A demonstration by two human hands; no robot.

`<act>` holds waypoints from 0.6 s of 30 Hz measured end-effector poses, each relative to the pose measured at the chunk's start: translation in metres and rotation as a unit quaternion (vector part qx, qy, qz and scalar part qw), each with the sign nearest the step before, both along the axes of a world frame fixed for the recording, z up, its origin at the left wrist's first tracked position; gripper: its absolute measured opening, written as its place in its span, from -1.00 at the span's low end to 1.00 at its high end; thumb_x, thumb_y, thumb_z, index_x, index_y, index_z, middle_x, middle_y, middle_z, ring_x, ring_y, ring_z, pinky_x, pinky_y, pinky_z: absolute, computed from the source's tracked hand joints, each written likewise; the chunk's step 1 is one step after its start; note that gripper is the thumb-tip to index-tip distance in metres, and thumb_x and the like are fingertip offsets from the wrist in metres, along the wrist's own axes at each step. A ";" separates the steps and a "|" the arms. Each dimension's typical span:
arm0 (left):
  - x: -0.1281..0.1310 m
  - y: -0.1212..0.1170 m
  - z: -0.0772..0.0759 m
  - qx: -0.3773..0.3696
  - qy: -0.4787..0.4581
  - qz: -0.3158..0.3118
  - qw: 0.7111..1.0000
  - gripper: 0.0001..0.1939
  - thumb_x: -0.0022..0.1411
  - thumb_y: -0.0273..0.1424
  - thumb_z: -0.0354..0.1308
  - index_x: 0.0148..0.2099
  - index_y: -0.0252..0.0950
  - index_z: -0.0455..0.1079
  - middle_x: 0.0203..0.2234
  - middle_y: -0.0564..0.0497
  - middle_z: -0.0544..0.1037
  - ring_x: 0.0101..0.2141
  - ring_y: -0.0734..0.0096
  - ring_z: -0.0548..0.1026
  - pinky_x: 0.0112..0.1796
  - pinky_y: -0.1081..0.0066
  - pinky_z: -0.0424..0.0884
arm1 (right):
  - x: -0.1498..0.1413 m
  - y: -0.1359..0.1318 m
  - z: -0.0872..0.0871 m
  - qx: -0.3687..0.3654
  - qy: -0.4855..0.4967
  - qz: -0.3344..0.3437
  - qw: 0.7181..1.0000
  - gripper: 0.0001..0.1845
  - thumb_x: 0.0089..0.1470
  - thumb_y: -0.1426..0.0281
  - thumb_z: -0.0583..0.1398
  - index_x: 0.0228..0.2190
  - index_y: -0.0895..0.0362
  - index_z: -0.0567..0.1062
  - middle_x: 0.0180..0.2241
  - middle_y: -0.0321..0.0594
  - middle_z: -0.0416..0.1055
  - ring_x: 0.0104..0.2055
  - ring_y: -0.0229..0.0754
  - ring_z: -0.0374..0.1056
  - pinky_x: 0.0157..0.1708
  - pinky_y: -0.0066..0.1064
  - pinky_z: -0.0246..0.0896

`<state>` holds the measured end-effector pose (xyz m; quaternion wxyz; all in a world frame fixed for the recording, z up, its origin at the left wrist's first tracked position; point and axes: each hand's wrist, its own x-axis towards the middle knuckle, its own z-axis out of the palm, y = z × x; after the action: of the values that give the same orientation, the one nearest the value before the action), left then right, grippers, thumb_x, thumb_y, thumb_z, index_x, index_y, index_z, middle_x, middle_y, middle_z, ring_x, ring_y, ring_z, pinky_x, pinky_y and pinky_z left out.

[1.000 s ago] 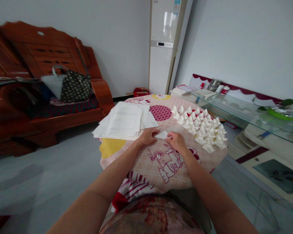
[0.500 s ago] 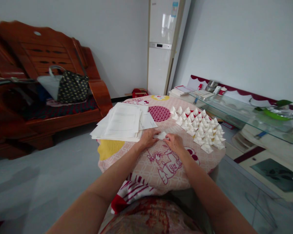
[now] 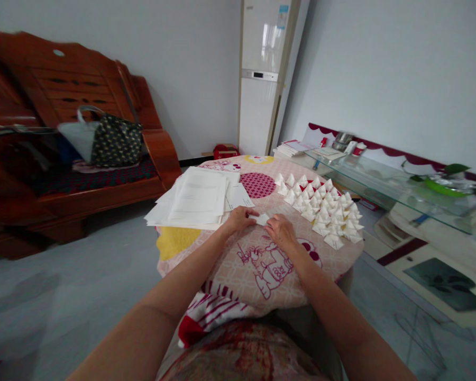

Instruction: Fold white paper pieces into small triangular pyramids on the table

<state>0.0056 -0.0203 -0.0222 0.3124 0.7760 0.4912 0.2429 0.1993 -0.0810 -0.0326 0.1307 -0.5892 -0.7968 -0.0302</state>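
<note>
Between my two hands is a small folded piece of white paper, low over the tablecloth. My left hand has its fingers closed on the paper's left end. On the right end, my right hand pinches it with bent fingers; its fingertips partly cover the paper. A stack of white paper sheets lies just beyond and left of my left hand. To the right of my right hand stand several rows of small folded paper pieces with pointed tops.
A patterned pink tablecloth covers the round table. Along the right wall runs a glass-topped cabinet bearing cups and a green bowl. A wooden sofa with a dotted bag stands left. A tall white air conditioner is behind.
Both hands stay at the small paper, with slight shifts of the fingers. My right hand has turned a little more over its end. The view has moved slightly.
</note>
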 end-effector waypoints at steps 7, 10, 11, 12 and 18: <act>0.005 0.000 -0.004 -0.003 -0.030 0.035 0.999 -0.66 0.12 -0.42 0.22 -0.06 -0.33 0.65 -0.44 0.04 0.64 -0.41 0.41 0.50 -0.32 0.47 0.38 | 0.003 0.005 -0.006 0.010 0.068 0.000 0.998 -0.82 0.27 0.38 0.20 -0.32 0.15 0.60 -0.23 -0.05 0.49 -0.12 -0.05 0.34 -0.11 -0.33 0.19; 0.007 -0.001 -0.009 -0.002 -0.034 0.043 0.998 -0.65 0.16 -0.43 0.20 -0.02 -0.31 0.64 -0.27 0.00 0.70 -0.29 0.35 0.58 -0.22 0.46 0.44 | 0.004 0.005 -0.006 0.017 0.070 0.004 0.997 -0.81 0.28 0.39 0.19 -0.33 0.13 0.60 -0.24 -0.07 0.49 -0.11 -0.05 0.34 -0.11 -0.33 0.20; 0.007 -0.002 -0.009 -0.001 -0.032 0.041 0.999 -0.66 0.17 -0.43 0.19 -0.01 -0.30 0.63 -0.24 -0.01 0.70 -0.26 0.34 0.59 -0.20 0.46 0.44 | 0.004 0.005 -0.006 0.018 0.069 0.004 0.997 -0.81 0.28 0.39 0.19 -0.32 0.13 0.60 -0.23 -0.07 0.49 -0.11 -0.05 0.34 -0.10 -0.33 0.20; 0.006 -0.002 -0.010 0.001 -0.030 0.038 0.999 -0.66 0.19 -0.43 0.18 -0.01 -0.29 0.63 -0.22 -0.01 0.70 -0.25 0.33 0.59 -0.18 0.46 0.45 | 0.004 0.005 -0.006 0.018 0.068 0.005 0.998 -0.81 0.28 0.39 0.18 -0.32 0.13 0.60 -0.23 -0.07 0.49 -0.11 -0.05 0.34 -0.10 -0.33 0.20; 0.005 -0.004 -0.008 0.021 -0.010 0.012 1.000 -0.62 0.15 -0.41 0.30 0.04 -0.30 0.60 -0.12 -0.03 0.69 -0.22 0.31 0.60 -0.10 0.43 0.48 | 0.003 0.006 -0.007 0.024 0.058 -0.003 0.998 -0.79 0.30 0.37 0.17 -0.31 0.14 0.60 -0.23 -0.06 0.50 -0.11 -0.05 0.35 -0.10 -0.33 0.19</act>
<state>0.0106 -0.0241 -0.0306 0.2983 0.7738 0.4923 0.2645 0.2028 -0.0748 -0.0397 0.1904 -0.5887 -0.7854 -0.0155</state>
